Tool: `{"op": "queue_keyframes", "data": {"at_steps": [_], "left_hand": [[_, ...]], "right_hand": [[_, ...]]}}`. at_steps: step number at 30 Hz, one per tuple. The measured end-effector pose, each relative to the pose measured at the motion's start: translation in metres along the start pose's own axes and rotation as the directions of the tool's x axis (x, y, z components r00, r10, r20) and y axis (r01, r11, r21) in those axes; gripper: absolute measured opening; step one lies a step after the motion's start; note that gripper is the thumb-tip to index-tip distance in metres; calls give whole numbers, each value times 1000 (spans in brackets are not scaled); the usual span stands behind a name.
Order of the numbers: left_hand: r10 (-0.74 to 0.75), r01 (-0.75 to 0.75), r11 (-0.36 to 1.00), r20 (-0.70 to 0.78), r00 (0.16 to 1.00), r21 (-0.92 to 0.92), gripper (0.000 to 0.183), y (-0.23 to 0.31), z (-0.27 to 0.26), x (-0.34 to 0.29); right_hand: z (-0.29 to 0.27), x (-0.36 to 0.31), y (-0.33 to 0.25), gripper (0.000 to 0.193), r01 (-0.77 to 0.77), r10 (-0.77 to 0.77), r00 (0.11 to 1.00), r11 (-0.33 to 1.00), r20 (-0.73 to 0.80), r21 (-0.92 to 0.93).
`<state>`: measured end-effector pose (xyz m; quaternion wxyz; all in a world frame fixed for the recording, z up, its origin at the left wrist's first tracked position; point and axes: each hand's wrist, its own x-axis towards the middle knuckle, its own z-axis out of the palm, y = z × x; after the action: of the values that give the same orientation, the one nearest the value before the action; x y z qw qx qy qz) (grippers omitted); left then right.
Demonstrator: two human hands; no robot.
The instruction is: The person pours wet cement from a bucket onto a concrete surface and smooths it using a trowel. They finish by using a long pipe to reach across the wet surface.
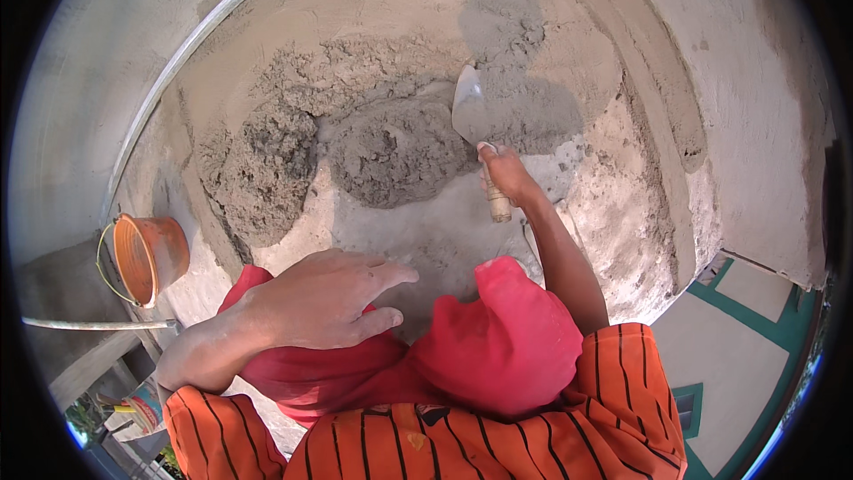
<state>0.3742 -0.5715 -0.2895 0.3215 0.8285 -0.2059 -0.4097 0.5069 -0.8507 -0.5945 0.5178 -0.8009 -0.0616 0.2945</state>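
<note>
My right hand (508,172) is closed around the wooden handle of a trowel (468,105). The trowel's pale metal blade lies against the edge of a heap of wet grey mortar (400,149), pointing away from me. Over my red-covered knee rests my left hand (333,298), palm down, its fingers stretched out with nothing in them. Another rough mound of mortar (267,164) sits farther left. Past the blade, a darker wet patch of mortar (502,13) spreads over the floor.
An orange bucket (151,258) with a thin handle lies tipped toward me at the left. A long pale straightedge or pipe (169,71) runs along the left wall. At the right, a raised mortar strip (657,71) follows the wall. Bare rough floor (622,222) shows right of my arm.
</note>
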Motion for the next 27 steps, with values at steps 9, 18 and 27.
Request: {"op": "queue_keyframes", "data": {"at_steps": [9, 18, 27], "left_hand": [[-118, 119, 990, -19, 993, 71, 47, -2, 25, -60], [-46, 40, 998, 131, 990, 47, 49, 22, 25, -74], [-384, 108, 784, -341, 858, -612, 54, -106, 34, -118]], "right_hand": [[7, -96, -60, 32, -485, 475, 873, 815, 113, 318], [99, -17, -48, 34, -180, 190, 937, 982, 293, -60], [87, -50, -31, 41, -117, 153, 884, 987, 442, -109]]}}
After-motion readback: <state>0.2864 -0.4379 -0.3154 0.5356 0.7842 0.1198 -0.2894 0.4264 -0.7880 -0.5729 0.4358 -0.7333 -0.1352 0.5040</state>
